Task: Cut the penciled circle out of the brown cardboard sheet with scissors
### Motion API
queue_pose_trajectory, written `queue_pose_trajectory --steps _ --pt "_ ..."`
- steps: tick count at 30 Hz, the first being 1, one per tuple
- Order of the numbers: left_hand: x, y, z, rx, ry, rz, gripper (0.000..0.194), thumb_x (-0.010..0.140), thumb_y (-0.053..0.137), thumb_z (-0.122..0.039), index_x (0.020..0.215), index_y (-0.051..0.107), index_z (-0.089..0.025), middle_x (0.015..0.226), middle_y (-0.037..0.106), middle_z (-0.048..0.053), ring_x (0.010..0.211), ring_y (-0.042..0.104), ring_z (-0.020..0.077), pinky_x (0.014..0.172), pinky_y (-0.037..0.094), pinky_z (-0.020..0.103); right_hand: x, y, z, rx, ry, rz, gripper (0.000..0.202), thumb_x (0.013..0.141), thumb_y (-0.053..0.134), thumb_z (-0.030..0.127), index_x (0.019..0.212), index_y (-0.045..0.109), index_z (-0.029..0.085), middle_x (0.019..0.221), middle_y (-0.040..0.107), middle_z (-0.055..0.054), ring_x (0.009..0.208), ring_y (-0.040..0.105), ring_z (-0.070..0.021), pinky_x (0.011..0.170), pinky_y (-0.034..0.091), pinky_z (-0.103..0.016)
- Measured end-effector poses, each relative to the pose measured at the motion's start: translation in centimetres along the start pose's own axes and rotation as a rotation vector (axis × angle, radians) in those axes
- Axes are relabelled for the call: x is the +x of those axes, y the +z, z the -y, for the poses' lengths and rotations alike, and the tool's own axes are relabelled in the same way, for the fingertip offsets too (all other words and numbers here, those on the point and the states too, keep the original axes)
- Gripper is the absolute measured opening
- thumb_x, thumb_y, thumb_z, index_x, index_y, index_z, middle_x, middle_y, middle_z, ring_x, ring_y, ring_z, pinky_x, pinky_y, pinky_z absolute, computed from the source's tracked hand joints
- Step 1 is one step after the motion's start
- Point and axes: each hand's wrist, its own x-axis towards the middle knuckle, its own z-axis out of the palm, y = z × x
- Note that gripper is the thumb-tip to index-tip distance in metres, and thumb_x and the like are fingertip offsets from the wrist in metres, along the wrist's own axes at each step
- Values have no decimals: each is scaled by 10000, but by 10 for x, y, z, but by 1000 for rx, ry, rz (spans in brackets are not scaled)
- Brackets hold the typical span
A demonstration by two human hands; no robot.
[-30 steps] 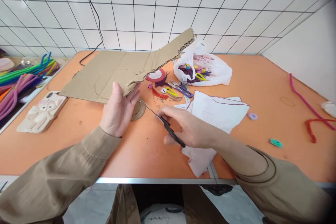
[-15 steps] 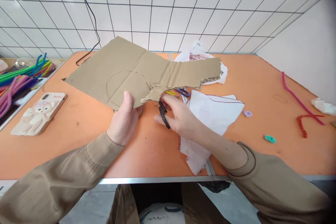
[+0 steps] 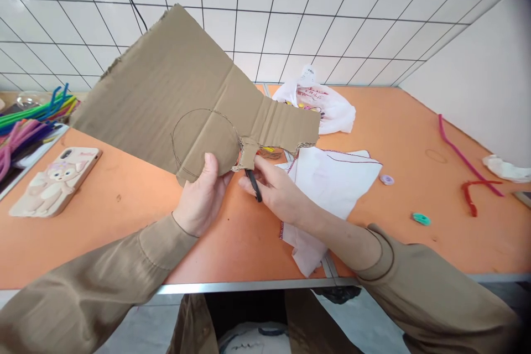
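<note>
A large sheet of brown cardboard (image 3: 166, 77) is held up over the table, with a circle drawn on it. My left hand (image 3: 203, 196) grips its lower edge, thumb on the front beside the drawn circle and fingers behind. My right hand (image 3: 276, 188) is closed on the black handles of scissors (image 3: 253, 185) at the ragged cut edge, just right of the circle. The cardboard hides the blades. A narrow cut flap of cardboard hangs over the scissors.
A white cloth (image 3: 336, 177) lies right of my hands, a white plastic bag (image 3: 332, 108) behind. At left are a phone (image 3: 56, 182) and colourful pipe cleaners (image 3: 33, 121). At right lie a magenta pipe cleaner (image 3: 468, 157), a red one (image 3: 470, 199) and a green ring (image 3: 421, 218).
The cardboard has tilted up, its far corner rising and its right end swinging down and left. My right hand and the scissors have shifted slightly, staying at the cut edge.
</note>
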Motion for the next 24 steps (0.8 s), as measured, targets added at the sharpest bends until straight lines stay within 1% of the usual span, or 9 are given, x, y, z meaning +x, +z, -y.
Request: queue_pose_trajectory --steps 5,8,10,13,15,17,19,22,24 --pt "13 -11 -12 -40 59 -30 454 872 600 -535 1195 653 -220 1289 668 80 1358 471 273 1096 438 394 -6 -3 4 -151 23 40 183 811 612 307 924 538 185 830 545 -13 761 493 -170 675 386 -298" --pt "24 -22 -26 -89 191 -86 373 910 583 -447 1212 640 -236 1334 640 51 1380 444 255 1098 443 369 -12 -9 8 -297 -17 108 222 763 677 276 935 585 168 837 569 -27 756 495 -175 677 390 -305" --pt "28 -30 -35 -116 236 -89 309 913 593 -360 1192 648 -241 1344 632 40 1375 449 250 1093 452 360 -15 -16 11 -288 -52 209 200 742 709 261 889 611 168 781 570 -8 701 483 -152 638 381 -285" --pt "30 -40 -42 -125 222 -54 265 904 588 -276 1144 670 -201 1338 635 61 1353 475 265 1082 464 383 -19 -32 16 -19 -38 449 262 701 779 336 853 640 174 681 544 23 606 471 -119 563 372 -252" --pt "29 -44 -42 -111 222 -49 257 887 597 -255 1120 681 -190 1287 668 63 1332 497 274 1063 478 388 -21 -41 18 294 -14 491 397 705 784 478 914 648 169 687 554 13 592 514 -122 548 398 -256" --pt "27 -44 -40 -84 261 -52 274 846 630 -220 1113 691 -209 1220 705 46 1314 516 278 1039 495 381 -23 -47 18 576 3 420 513 740 722 609 1007 639 178 743 586 -13 621 575 -142 553 427 -270" --pt "25 -42 -38 -50 298 -47 329 796 662 -172 1119 697 -221 1180 723 36 1286 543 286 1018 508 379 -24 -49 17 731 12 330 545 778 661 657 1070 628 198 796 614 -33 669 627 -167 573 452 -283" --pt "22 -38 -35 -9 272 -53 368 752 698 -159 1118 703 -200 1136 741 54 1204 609 296 990 526 382 -23 -45 13 775 41 269 550 805 643 643 1132 620 202 852 639 -53 755 684 -203 605 475 -288" --pt "21 -37 -35 4 208 -58 418 718 718 -144 1133 695 -197 1109 750 62 1162 637 303 974 538 394 -22 -41 11 781 67 268 582 800 645 650 1153 618 189 878 642 -61 790 696 -210 608 479 -278"
